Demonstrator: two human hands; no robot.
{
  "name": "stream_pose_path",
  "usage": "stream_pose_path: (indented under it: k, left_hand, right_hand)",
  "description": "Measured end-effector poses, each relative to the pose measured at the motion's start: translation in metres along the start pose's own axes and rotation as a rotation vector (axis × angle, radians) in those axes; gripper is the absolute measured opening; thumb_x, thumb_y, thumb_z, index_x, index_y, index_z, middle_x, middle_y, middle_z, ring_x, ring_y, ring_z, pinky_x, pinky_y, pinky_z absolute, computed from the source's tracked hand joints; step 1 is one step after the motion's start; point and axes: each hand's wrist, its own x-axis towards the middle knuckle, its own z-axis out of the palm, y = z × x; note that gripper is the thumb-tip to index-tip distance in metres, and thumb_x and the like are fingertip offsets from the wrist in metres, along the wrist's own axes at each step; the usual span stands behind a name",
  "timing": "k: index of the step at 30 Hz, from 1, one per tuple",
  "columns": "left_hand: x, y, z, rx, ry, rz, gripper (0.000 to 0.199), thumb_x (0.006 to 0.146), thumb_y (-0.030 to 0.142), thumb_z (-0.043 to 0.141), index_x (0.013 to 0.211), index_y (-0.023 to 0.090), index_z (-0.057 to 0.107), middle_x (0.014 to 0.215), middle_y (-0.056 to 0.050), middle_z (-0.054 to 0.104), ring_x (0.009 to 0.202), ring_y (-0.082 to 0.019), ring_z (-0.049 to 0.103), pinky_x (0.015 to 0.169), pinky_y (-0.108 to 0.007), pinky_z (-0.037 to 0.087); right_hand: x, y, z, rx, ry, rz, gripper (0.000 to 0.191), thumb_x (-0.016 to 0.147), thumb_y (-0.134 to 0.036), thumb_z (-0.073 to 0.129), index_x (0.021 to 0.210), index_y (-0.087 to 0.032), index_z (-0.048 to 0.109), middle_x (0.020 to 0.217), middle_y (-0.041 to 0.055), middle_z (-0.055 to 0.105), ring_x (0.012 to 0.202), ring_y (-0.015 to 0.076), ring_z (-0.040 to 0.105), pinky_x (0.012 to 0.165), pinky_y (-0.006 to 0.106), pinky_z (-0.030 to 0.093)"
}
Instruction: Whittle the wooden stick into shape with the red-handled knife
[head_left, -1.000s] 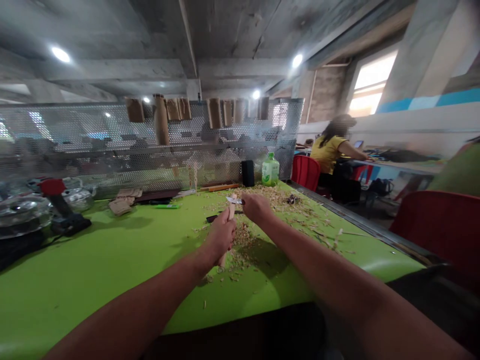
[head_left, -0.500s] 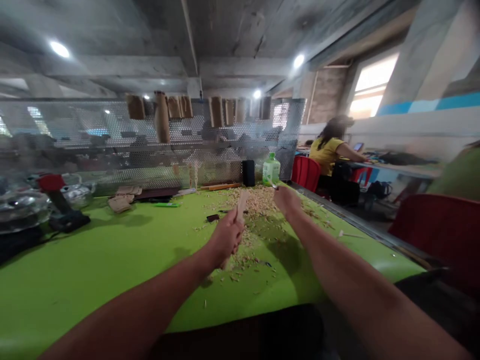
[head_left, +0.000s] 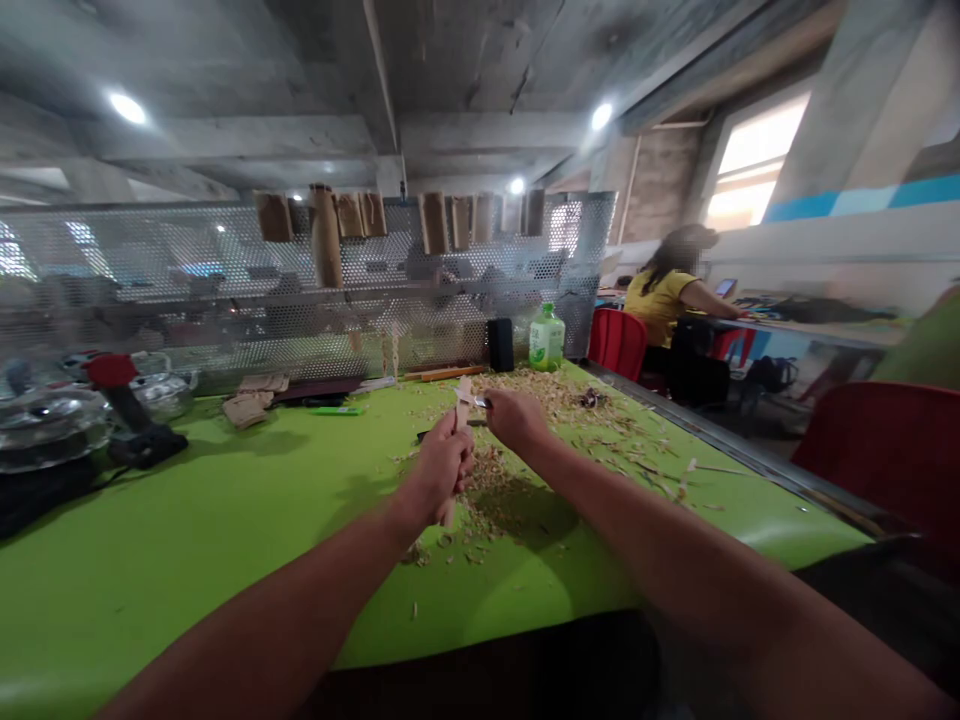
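A pale strip of wood (head_left: 463, 400) stands tilted in my left hand (head_left: 442, 464), whose fingers are wrapped round its middle; its lower end shows below the fist. My right hand (head_left: 516, 418) is closed on a small knife (head_left: 481, 402), of which only a short shiny part shows, touching or very near the upper part of the strip. Under and beyond both hands, wood shavings (head_left: 495, 492) lie scattered over the green tabletop (head_left: 247, 540).
At the left stand a red and black power drill (head_left: 127, 400) and shiny metal pots (head_left: 52, 425). A green bottle (head_left: 547, 338) and a black box (head_left: 499, 345) stand by the perforated metal screen (head_left: 300, 320). Beyond the right edge, a person in yellow (head_left: 660, 300) sits at another table.
My right hand has moved left and slightly down, bringing the knife to the wood strip. My left hand and the strip have shifted slightly left.
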Motion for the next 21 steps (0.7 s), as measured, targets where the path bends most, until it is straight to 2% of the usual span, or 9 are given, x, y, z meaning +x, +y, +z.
stream_pose_path:
  k: [4, 8, 10, 12, 13, 15, 16, 18, 21]
  left_hand:
    - [0.000, 0.004, -0.001, 0.020, -0.014, -0.013, 0.012, 0.089, 0.022, 0.048, 0.101, 0.022, 0.050, 0.064, 0.008, 0.039, 0.040, -0.004, 0.027, 0.036, -0.016, 0.020]
    - [-0.007, 0.008, 0.002, 0.023, -0.002, -0.058, 0.019, 0.092, 0.021, 0.046, 0.110, 0.019, 0.052, 0.066, 0.007, 0.040, 0.042, -0.004, 0.029, 0.037, -0.016, 0.022]
    - [-0.018, 0.008, 0.008, 0.051, -0.035, -0.067, 0.029, 0.094, 0.023, 0.048, 0.121, 0.018, 0.052, 0.066, 0.007, 0.042, 0.043, -0.004, 0.031, 0.038, -0.016, 0.025]
    - [-0.028, 0.006, 0.016, 0.077, -0.139, -0.054, 0.042, 0.094, 0.027, 0.052, 0.135, 0.017, 0.048, 0.066, 0.006, 0.045, 0.044, -0.004, 0.033, 0.040, -0.016, 0.028]
    - [-0.032, 0.004, 0.018, 0.076, -0.218, -0.046, 0.050, 0.095, 0.029, 0.053, 0.143, 0.019, 0.044, 0.067, 0.006, 0.046, 0.044, -0.004, 0.034, 0.040, -0.017, 0.030]
    - [-0.033, 0.002, 0.020, 0.055, -0.272, -0.052, 0.057, 0.094, 0.028, 0.052, 0.149, 0.018, 0.038, 0.064, 0.008, 0.043, 0.043, -0.005, 0.032, 0.039, -0.017, 0.030]
    - [-0.029, 0.001, 0.018, 0.054, -0.242, -0.040, 0.055, 0.095, 0.027, 0.050, 0.148, 0.018, 0.038, 0.064, 0.008, 0.043, 0.042, -0.005, 0.031, 0.038, -0.017, 0.029]
    - [-0.018, -0.001, 0.011, 0.056, -0.152, -0.032, 0.050, 0.094, 0.024, 0.048, 0.143, 0.017, 0.043, 0.062, 0.009, 0.039, 0.041, -0.006, 0.028, 0.036, -0.017, 0.026]
    - [-0.003, -0.002, -0.001, 0.046, -0.053, -0.022, 0.043, 0.091, 0.021, 0.046, 0.133, 0.019, 0.048, 0.060, 0.009, 0.036, 0.040, -0.006, 0.026, 0.034, -0.016, 0.023]
  right_hand:
    - [0.001, 0.001, -0.003, -0.039, 0.004, -0.011, 0.029, 0.094, -0.027, 0.044, 0.101, -0.022, 0.072, 0.093, 0.0088, 0.075, 0.087, 0.0218, 0.068, 0.068, 0.028, 0.038]
    - [0.010, 0.008, 0.001, -0.016, 0.001, -0.003, 0.031, 0.095, -0.025, 0.044, 0.105, -0.021, 0.072, 0.100, 0.0101, 0.075, 0.095, 0.0233, 0.068, 0.075, 0.028, 0.041]
    - [0.017, 0.025, 0.002, 0.047, -0.029, 0.152, 0.033, 0.095, -0.025, 0.043, 0.109, -0.021, 0.073, 0.103, 0.0107, 0.075, 0.099, 0.0236, 0.068, 0.079, 0.028, 0.043]
    - [0.023, 0.052, 0.000, 0.121, -0.088, 0.432, 0.036, 0.096, -0.025, 0.042, 0.112, -0.019, 0.073, 0.105, 0.0125, 0.075, 0.099, 0.0240, 0.069, 0.078, 0.028, 0.044]
    - [0.025, 0.067, -0.001, 0.125, -0.102, 0.511, 0.038, 0.097, -0.025, 0.041, 0.115, -0.016, 0.073, 0.106, 0.0152, 0.074, 0.099, 0.0251, 0.069, 0.077, 0.028, 0.045]
    - [0.028, 0.090, -0.004, 0.111, -0.090, 0.595, 0.041, 0.097, -0.025, 0.040, 0.120, -0.012, 0.071, 0.113, 0.0202, 0.072, 0.103, 0.0289, 0.068, 0.078, 0.031, 0.046]
    - [0.029, 0.096, -0.004, 0.105, -0.059, 0.602, 0.042, 0.098, -0.027, 0.039, 0.121, -0.012, 0.071, 0.114, 0.0209, 0.071, 0.104, 0.0297, 0.068, 0.078, 0.032, 0.046]
    - [0.029, 0.092, -0.004, 0.106, 0.002, 0.558, 0.043, 0.098, -0.030, 0.039, 0.121, -0.015, 0.071, 0.112, 0.0195, 0.072, 0.104, 0.0294, 0.068, 0.079, 0.032, 0.046]
    - [0.024, 0.059, 0.000, 0.113, 0.066, 0.376, 0.038, 0.095, -0.030, 0.044, 0.118, -0.022, 0.074, 0.105, 0.0133, 0.075, 0.098, 0.0258, 0.069, 0.078, 0.030, 0.044]
